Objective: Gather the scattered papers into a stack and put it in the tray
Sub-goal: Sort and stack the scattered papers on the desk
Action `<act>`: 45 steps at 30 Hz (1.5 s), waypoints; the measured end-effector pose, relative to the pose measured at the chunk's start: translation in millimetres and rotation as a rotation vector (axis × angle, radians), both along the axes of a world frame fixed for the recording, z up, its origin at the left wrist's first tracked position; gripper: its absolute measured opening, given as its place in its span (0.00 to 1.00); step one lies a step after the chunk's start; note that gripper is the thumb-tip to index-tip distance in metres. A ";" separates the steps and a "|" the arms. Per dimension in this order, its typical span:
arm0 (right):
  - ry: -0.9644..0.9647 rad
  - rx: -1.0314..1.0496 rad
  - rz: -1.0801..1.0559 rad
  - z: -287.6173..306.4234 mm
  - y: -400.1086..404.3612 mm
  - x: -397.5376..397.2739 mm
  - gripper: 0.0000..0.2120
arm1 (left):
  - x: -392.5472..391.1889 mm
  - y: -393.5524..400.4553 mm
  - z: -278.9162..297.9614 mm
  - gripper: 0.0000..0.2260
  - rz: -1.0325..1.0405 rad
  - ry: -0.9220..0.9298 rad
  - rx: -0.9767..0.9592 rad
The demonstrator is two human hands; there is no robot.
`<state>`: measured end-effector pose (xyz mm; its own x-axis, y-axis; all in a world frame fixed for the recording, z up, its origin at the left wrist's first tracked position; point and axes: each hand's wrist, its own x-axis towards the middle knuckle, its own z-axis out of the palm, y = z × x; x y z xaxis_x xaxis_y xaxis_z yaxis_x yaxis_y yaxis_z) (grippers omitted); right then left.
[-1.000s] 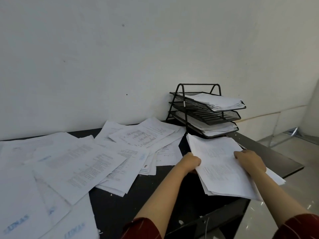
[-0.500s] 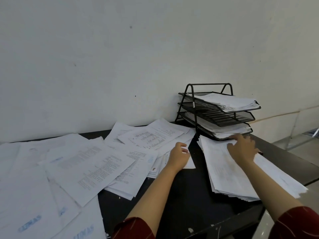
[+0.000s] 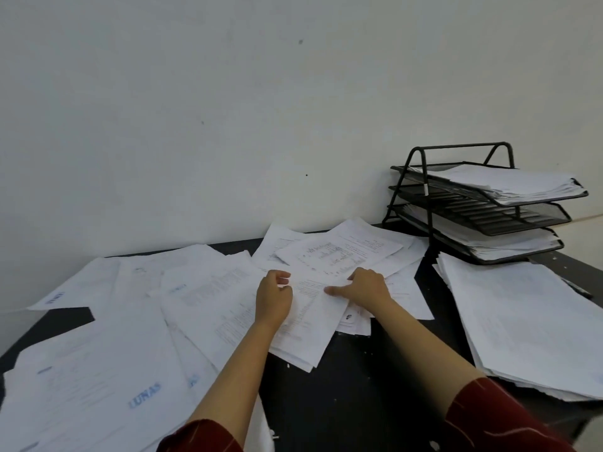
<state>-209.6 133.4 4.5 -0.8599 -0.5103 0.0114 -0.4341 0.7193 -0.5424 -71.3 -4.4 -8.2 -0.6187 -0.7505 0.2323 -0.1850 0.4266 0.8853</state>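
Both my hands left the gathered stack (image 3: 522, 324) beside the tray (image 3: 483, 203): left hand (image 3: 273, 296) loosely curled, empty; right hand (image 3: 365, 288) pressing scattered papers (image 3: 313, 308), fingers flat.

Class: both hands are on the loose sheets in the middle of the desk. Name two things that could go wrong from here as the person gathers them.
1. The gathered stack overhangs the near edge of the black desk; a nudge might tip it off.
2. The left hand and right hand rest on overlapping scattered papers; pulling them together may crease sheets or push some off.
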 end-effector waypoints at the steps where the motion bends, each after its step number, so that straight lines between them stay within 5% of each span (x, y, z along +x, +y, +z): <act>1: 0.044 0.070 -0.010 0.2 -3.5 3.1 0.36 | 2.9 -2.4 -2.2 0.11 -0.001 -0.013 0.003; 3: 0.086 0.094 -0.014 2.5 -6.4 6.4 0.34 | 6.1 -5.5 -6.9 0.11 -0.009 -0.026 0.019; 7: -0.007 -0.290 -0.016 5.7 -3.8 -2.5 0.18 | 4.9 -7.6 -10.2 0.10 -0.006 -0.003 0.064; 14: 0.035 -0.584 -0.274 31.0 41.6 -31.9 0.18 | -0.3 -7.8 -6.6 0.11 0.012 -0.076 0.099; 18: 0.039 -0.771 -0.414 46.8 71.8 -43.9 0.05 | -2.8 -6.0 -4.5 0.11 0.007 -0.088 0.092; 21: 0.029 -0.852 -0.474 54.3 83.2 -49.0 0.09 | -9.4 -0.3 0.6 0.11 -0.003 -0.063 0.123; 23: -0.050 -0.861 -0.467 50.3 83.3 -52.7 0.10 | -15.0 8.4 9.9 0.16 -0.068 0.013 0.280; 27: -0.321 -0.796 -0.338 30.4 76.6 -59.3 0.18 | -21.4 19.9 34.3 0.25 -0.251 0.372 0.887; 30: -0.477 -0.618 -0.185 24.0 70.7 -53.1 0.13 | -17.4 12.6 32.2 0.16 -0.219 0.441 0.863; 34: -0.239 -0.149 -0.071 16.2 61.9 -44.1 0.18 | -4.4 -4.6 13.0 0.12 -0.142 0.280 0.780; 40: 0.041 -0.182 -0.140 6.8 44.1 -37.0 0.15 | 3.1 -12.5 -1.7 0.15 -0.100 0.206 0.793; 45: 0.078 -0.181 -0.161 3.6 51.4 -46.6 0.09 | 2.1 -9.9 0.9 0.14 -0.035 0.301 0.789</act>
